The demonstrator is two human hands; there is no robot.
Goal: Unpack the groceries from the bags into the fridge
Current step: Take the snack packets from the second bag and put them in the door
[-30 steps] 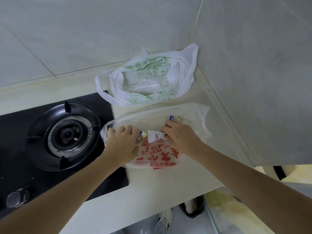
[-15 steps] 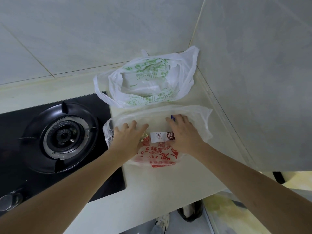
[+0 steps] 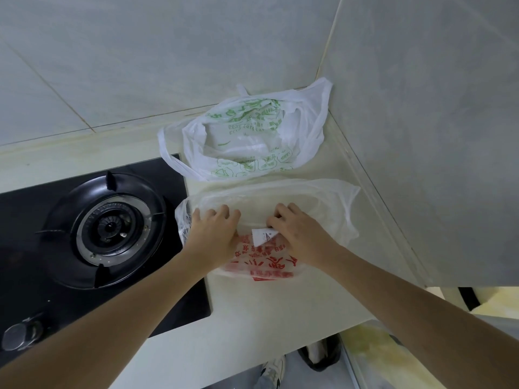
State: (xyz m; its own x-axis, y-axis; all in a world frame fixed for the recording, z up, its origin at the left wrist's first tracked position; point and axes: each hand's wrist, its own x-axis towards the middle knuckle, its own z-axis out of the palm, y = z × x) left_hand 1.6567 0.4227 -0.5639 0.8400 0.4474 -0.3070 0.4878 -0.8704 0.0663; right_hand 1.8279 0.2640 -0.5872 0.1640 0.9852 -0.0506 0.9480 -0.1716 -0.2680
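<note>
A clear plastic bag with red print [image 3: 261, 265] lies on the pale counter [image 3: 280, 310] right of the stove. My left hand [image 3: 213, 234] rests on the bag's left part, fingers curled down into the plastic; whatever lies under them is hidden. My right hand [image 3: 300, 234] is closed on a small white packet [image 3: 262, 236] at the bag's middle. Behind it, in the corner, a white bag with green print [image 3: 247, 136] lies open and slack.
A black gas hob with a round burner [image 3: 109, 228] is at the left, with a metal knob [image 3: 19, 335] near the front edge. Tiled walls close the corner behind and to the right. Shoes [image 3: 272, 369] show on the floor below the counter edge.
Both hands shifted slightly up the bag. My left fingers went from spread to curled, covering the small yellow-blue packet. My right hand closed over the white packet.
</note>
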